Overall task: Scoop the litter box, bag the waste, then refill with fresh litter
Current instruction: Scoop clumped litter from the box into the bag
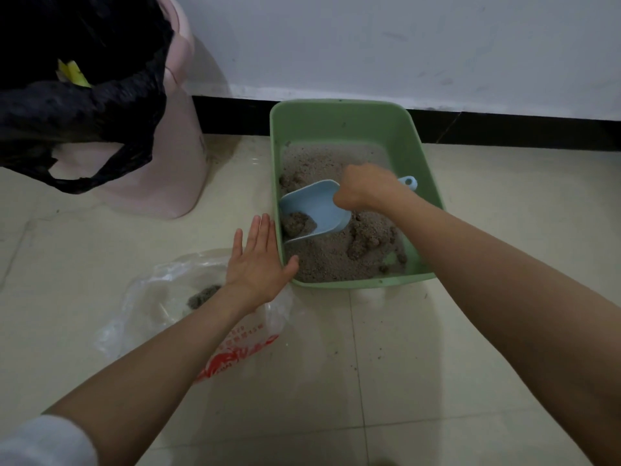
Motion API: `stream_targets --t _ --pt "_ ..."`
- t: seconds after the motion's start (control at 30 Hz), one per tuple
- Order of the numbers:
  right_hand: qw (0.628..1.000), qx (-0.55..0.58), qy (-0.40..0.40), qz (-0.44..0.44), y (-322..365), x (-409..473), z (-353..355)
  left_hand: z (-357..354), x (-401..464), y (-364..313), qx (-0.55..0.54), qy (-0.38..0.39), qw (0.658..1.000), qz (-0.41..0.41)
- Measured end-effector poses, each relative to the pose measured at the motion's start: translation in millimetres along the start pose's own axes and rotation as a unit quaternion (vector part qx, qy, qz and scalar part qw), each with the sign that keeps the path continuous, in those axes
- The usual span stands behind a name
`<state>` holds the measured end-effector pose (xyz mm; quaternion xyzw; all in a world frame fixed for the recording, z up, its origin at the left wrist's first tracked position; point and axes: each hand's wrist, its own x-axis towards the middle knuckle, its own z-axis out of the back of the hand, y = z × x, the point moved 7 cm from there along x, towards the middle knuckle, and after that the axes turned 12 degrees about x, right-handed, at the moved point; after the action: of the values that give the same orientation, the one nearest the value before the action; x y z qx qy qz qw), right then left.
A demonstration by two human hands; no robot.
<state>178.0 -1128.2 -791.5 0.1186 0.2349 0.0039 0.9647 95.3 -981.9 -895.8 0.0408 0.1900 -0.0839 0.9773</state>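
Risk entry: our right hand grips the blue scoop holding a clump (left hand flat against the green litter box); we could spill it short of the clear plastic bag.

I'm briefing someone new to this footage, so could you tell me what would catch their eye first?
The green litter box against the wall stands out, with the right hand gripping a blue scoop that carries a clump. The left hand rests flat against the box's near left side, above a clear plastic bag on the floor.
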Motion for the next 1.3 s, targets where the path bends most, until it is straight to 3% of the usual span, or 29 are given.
stream_targets --t 0.13,0.3,0.43,0.57,0.8,1.07,1.2,1.3 --pt "0.994 0.097 0.024 -0.033 -35 2 -20 5 -4 5 -0.01 -0.012 0.999 -0.04" --pt "0.975 0.206 0.047 -0.07 -75 -9 -54 18 -25 34 -0.099 -0.078 0.988 -0.088" --pt "0.946 0.312 0.04 -0.083 -86 -21 -64 21 -49 92 -0.151 -0.174 0.973 -0.034" --pt "0.933 0.352 -0.01 -0.072 -83 -31 -48 -7 -66 142 -0.101 -0.123 0.987 0.023" --pt "0.934 0.356 -0.039 -0.006 -52 -62 -18 -3 -62 148 -0.099 -0.14 0.981 0.093" --pt "0.93 0.343 0.127 0.02 10 -93 -70 5 -42 154 -0.124 -0.136 0.974 0.13" --pt "0.941 0.269 0.205 0.013 39 -97 -103 -7 -40 165 -0.276 -0.122 0.944 0.136" --pt "0.956 0.2 0.213 0.002 57 -94 -117 -13 -43 167 -0.313 -0.119 0.932 0.141"
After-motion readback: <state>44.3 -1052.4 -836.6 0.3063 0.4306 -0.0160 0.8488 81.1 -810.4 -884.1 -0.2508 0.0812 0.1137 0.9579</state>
